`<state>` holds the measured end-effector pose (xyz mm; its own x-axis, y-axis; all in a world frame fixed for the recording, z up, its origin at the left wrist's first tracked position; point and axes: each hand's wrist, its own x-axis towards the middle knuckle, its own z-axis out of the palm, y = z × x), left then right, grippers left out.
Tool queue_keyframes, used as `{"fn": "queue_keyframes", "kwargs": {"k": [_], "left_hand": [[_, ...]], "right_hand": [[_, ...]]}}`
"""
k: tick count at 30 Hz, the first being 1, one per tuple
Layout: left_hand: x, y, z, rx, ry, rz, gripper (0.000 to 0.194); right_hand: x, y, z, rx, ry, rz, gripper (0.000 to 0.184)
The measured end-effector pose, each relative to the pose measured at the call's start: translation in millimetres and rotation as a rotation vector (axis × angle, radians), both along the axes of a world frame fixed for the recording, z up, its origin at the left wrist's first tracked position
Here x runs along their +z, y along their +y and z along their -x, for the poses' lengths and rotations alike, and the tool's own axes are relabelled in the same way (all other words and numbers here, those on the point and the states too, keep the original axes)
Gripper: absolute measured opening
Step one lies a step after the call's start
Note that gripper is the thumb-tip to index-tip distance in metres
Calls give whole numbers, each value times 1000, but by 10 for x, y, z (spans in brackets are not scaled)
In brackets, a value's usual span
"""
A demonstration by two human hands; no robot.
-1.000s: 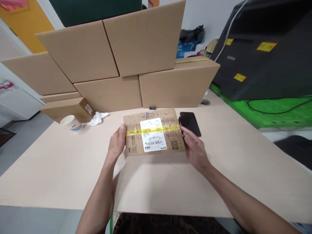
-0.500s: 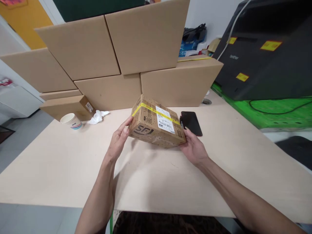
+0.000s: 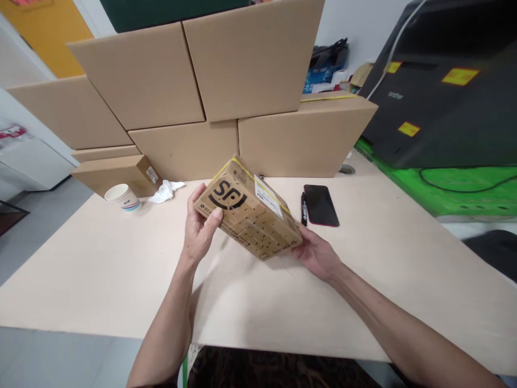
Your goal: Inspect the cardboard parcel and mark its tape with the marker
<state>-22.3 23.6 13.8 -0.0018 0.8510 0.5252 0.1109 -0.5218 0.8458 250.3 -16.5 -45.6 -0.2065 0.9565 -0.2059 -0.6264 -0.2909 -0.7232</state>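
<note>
While the left hand [image 3: 198, 233] and right hand [image 3: 318, 254] grasp opposite ends, the parcel [image 3: 256, 223] tilts over the table [image 3: 100, 269], long axis sloping down rightward, logo side facing the camera, label [image 3: 269, 195] angled up and right; beyond lie a marker [image 3: 304, 210] and phone [image 3: 322, 206].

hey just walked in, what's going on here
A person is holding a small carton in both hands, tilted over the table, with its printed "SF" side turned toward the camera. The left hand grips one end, thumb on the printed side; the right hand holds the opposite end. A black marker and a dark phone lie beyond the right hand. A paper cup and crumpled tissue sit to the left, before stacked boxes.
</note>
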Motion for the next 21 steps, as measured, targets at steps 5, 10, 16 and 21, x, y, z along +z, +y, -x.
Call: {"fn": "queue_keyframes", "kwargs": {"k": [5,10,16,21], "left_hand": [[34,-5,13,183,31,-6,60],[64,-35,58,326,136,-5,54],[87,-49,73,311,219,86,70],[69,-41,51,339,286,125,69]], "right_hand": [[16,16,-37,59,12,-104,31],[-3,33,-71,48,-26,-176,35],[28,37,-146,-74,-88,-209,42],[90,50,-196,-178,-119,-207,41]]}}
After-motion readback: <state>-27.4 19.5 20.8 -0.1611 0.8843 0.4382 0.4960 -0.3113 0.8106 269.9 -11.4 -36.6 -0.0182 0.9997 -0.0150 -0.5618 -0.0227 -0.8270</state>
